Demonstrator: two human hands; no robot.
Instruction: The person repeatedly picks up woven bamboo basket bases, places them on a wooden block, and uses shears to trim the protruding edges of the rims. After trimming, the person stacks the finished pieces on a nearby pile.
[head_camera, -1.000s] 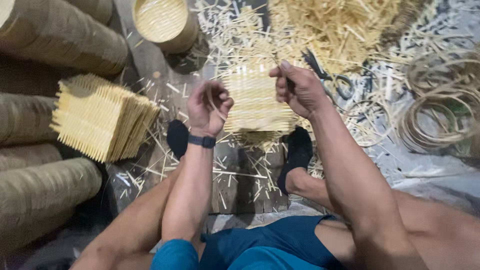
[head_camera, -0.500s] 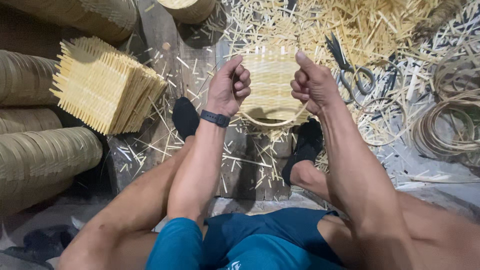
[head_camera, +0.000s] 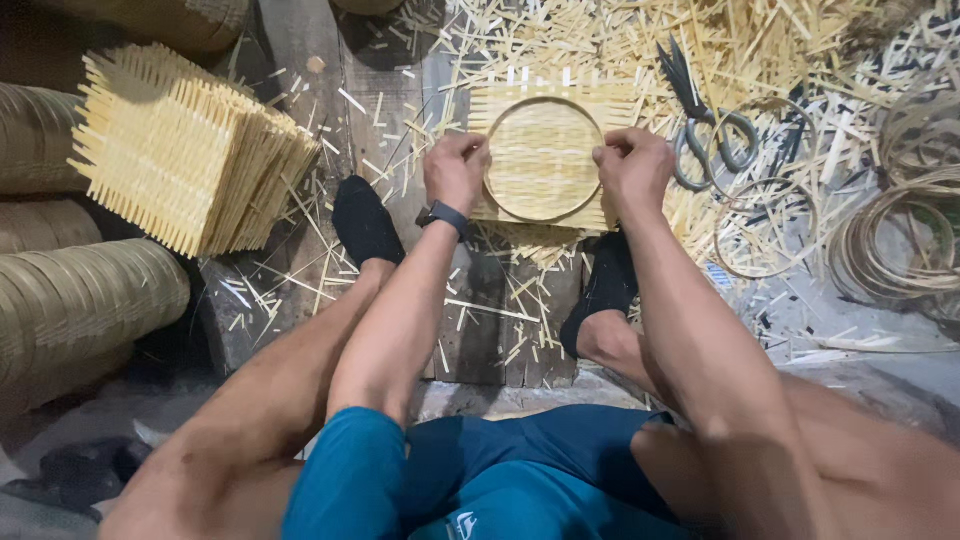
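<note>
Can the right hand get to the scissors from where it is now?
Probably yes. The scissors lie in the open on the strips just beyond the right hand, with nothing lying over them. But that hand is gripping the woven mat and ring, so it would have to let go first.

Bamboo-weaving workshop: stacked woven mats (head_camera: 185, 150), strip offcuts (head_camera: 800, 50), coiled hoops (head_camera: 905, 240), shears (head_camera: 705, 125) on floor

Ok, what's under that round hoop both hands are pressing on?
Under the hoop lies a square woven mat, its strip ends sticking out. The left hand and right hand cover its side edges; beneath the mat is hidden.
</note>
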